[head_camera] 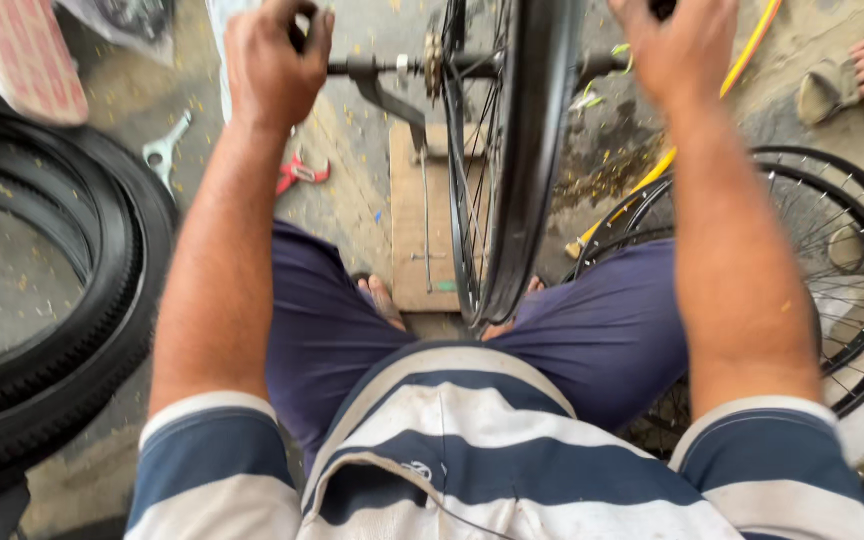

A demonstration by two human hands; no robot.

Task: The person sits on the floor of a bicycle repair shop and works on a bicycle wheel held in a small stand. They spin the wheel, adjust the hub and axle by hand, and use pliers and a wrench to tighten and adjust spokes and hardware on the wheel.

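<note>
Left hand (274, 62) fingers clenched on axle bar (367, 68), right hand (687, 48) gripping far end, black wheel (517, 160) between

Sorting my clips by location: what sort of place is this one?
Probably a bicycle repair workshop, with the work done on the ground. Both hands, left hand and right hand, grip a wheel's axle; black tyres, a spare spoked rim and a spanner lie around.

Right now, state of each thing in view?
Left hand: fisted on the axle end.
Right hand: gripping the other end.
Black spoked bicycle wheel: upright between the knees.
Black rubber tyres: lying flat, stacked.
Red-handled pliers: on the ground, untouched.
Second spoked rim: lying flat.
</note>
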